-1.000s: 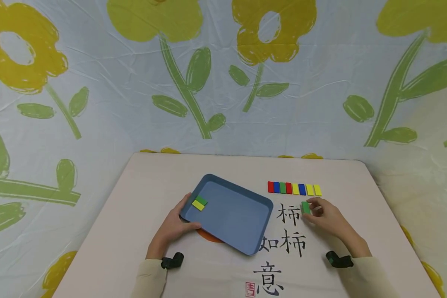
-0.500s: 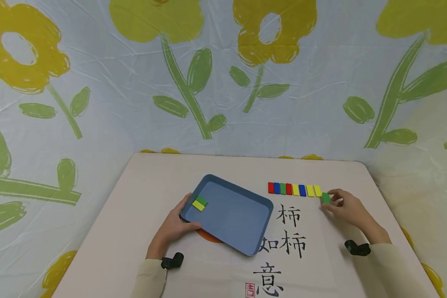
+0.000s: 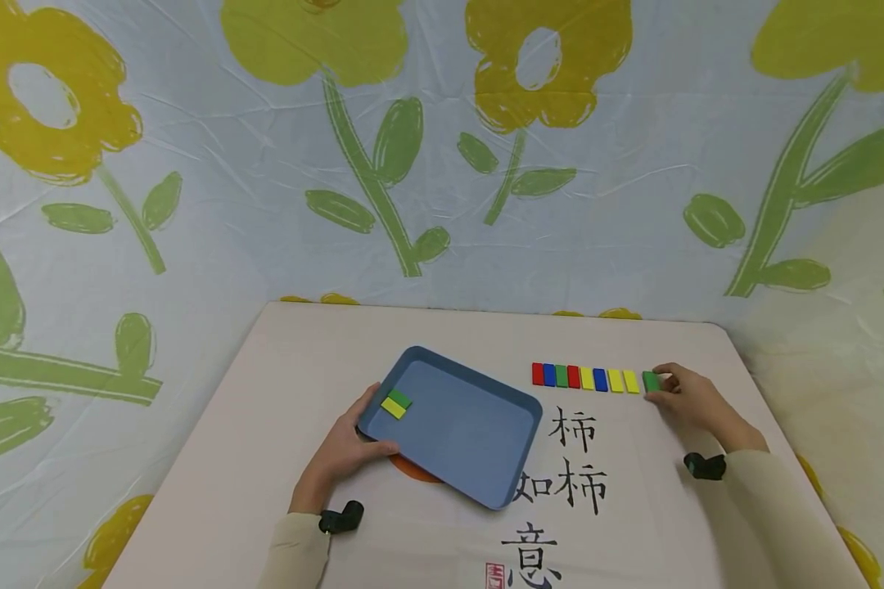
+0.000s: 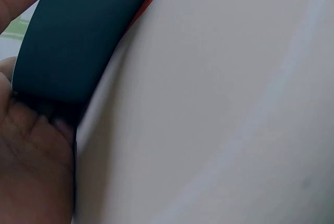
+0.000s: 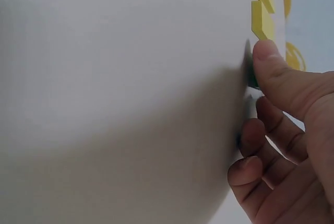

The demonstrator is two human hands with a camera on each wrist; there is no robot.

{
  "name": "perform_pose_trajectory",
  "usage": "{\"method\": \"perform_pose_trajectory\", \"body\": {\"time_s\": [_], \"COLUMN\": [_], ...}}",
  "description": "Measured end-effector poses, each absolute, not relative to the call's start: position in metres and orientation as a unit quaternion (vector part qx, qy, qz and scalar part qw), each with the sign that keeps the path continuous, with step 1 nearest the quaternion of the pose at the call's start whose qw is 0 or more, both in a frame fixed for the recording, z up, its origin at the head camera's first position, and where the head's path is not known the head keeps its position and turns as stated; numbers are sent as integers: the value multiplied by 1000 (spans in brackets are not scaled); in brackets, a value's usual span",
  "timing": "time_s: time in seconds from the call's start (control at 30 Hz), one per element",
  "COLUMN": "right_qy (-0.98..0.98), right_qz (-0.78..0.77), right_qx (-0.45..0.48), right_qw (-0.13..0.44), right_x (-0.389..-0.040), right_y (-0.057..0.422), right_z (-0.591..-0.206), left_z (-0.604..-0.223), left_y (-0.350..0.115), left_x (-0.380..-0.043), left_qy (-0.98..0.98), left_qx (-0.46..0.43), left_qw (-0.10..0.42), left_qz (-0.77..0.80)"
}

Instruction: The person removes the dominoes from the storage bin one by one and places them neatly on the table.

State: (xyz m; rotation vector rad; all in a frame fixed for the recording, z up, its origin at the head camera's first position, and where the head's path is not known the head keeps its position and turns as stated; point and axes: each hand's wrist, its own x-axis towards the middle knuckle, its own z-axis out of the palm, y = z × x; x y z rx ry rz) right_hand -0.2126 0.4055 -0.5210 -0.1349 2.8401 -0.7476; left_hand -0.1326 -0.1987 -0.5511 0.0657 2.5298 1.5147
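My right hand point(image 3: 692, 401) pinches a green domino block point(image 3: 651, 381) between thumb and fingers, at the right end of a row. Beside it on the left, a small gap away, lies a yellow domino block point(image 3: 631, 382). In the right wrist view the thumb hides most of the green block, and two yellow blocks point(image 5: 262, 20) show past it. My left hand point(image 3: 339, 454) grips the left end of a blue-grey tray point(image 3: 464, 425), thumb at the near rim. A green block point(image 3: 400, 397) and another yellow block point(image 3: 393, 408) lie side by side in the tray.
The row runs left through blue, yellow, red and green to a red block point(image 3: 537, 374). Black brush characters point(image 3: 576, 429) and a red seal point(image 3: 494, 575) mark the pale table point(image 3: 324, 343). The tray overlaps some of the writing. Behind hangs a flowered cloth point(image 3: 250, 204).
My right hand has carried the green block right and away from me, from beside the top character to the row's right end. The left hand and tray stay in place.
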Motion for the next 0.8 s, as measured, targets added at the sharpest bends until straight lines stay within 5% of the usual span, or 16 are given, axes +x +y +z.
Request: {"method": "perform_pose_trajectory", "body": {"time_s": [0.8], "right_qy": [957], "right_qz": [-257], "right_qx": [-54], "right_qw": [120], "right_x": [-224], "right_y": [401], "right_z": [-520], "left_z": [-552], "left_y": [-200], "left_x": [-132], "left_qy": [850], "left_qx": [26], "left_qw": [98], "left_qz": [518]}}
